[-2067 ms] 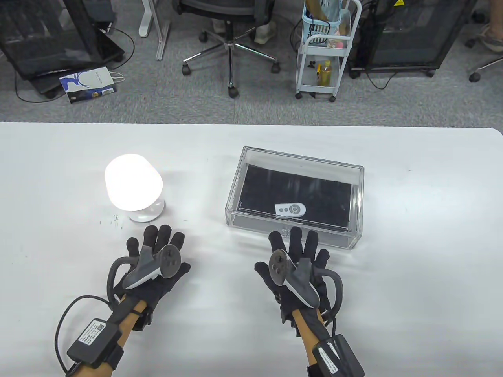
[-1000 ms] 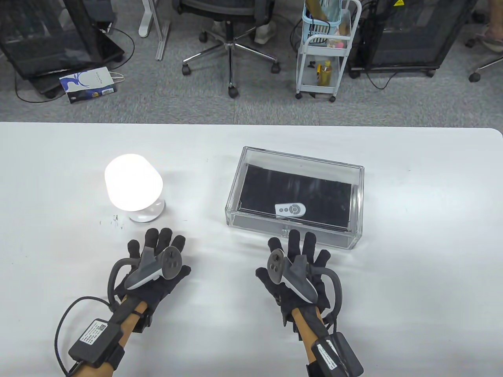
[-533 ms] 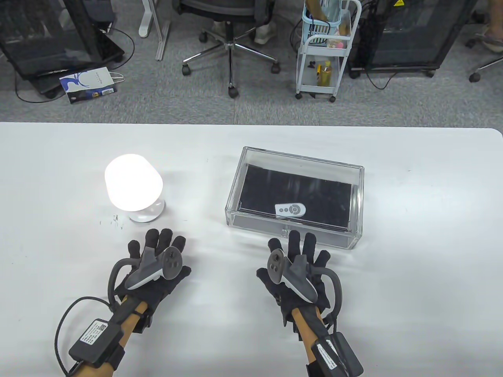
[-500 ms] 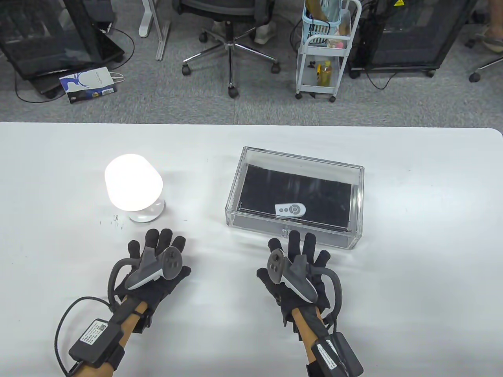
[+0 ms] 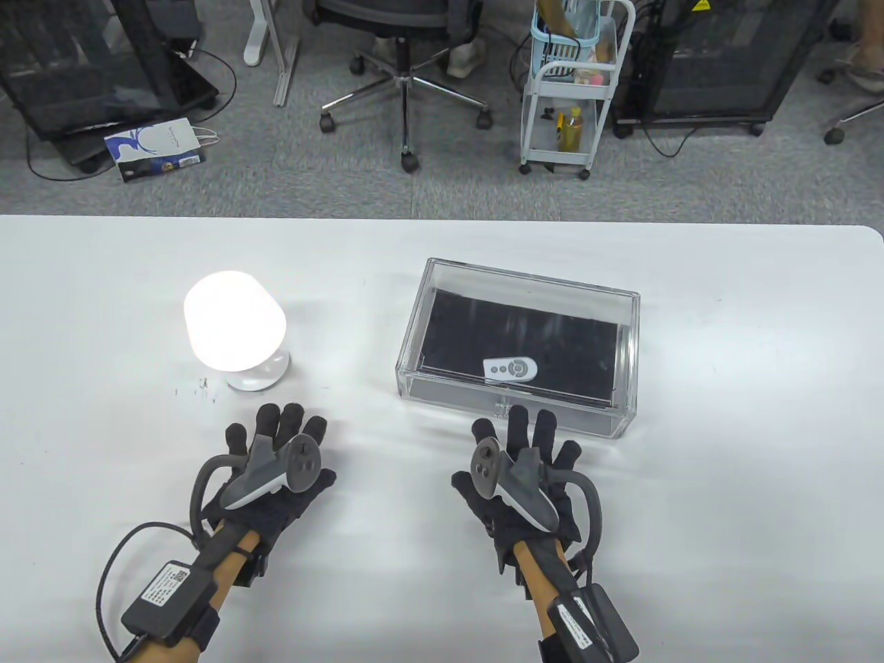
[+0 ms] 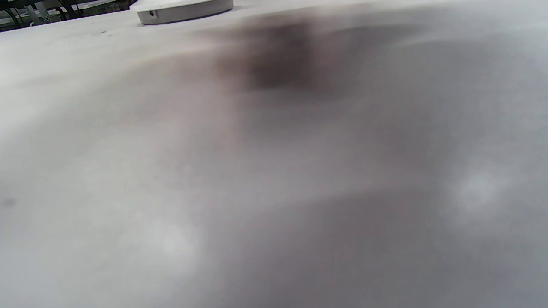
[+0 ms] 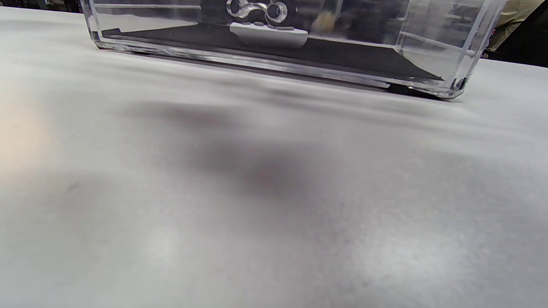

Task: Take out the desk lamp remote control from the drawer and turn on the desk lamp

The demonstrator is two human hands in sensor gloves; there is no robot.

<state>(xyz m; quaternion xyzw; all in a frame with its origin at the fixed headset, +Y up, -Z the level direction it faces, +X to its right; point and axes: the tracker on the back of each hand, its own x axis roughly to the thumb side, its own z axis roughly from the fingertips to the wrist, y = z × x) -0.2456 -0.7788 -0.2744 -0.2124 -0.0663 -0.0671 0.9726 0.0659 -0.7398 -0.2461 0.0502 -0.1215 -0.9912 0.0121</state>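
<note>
A clear acrylic drawer box (image 5: 625, 311) stands right of centre on the white table (image 5: 746, 483), its drawer closed. A small white remote (image 5: 510, 369) lies on the black liner inside, near the front; it also shows in the right wrist view (image 7: 269, 34). The round white desk lamp (image 5: 235, 330) glows at the left; its base shows in the left wrist view (image 6: 184, 9). My left hand (image 5: 276, 442) lies flat on the table just in front of the lamp, holding nothing. My right hand (image 5: 521, 442) lies flat just in front of the drawer's front, fingers spread, holding nothing.
The table's far edge borders an office floor with a chair (image 5: 407, 76) and a white cart (image 5: 573, 90). Cables run from both wrists toward the near table edge.
Both hands have drawn back a little toward me since the earliest frame and lie still since. The lamp stays lit and the remote has not moved.
</note>
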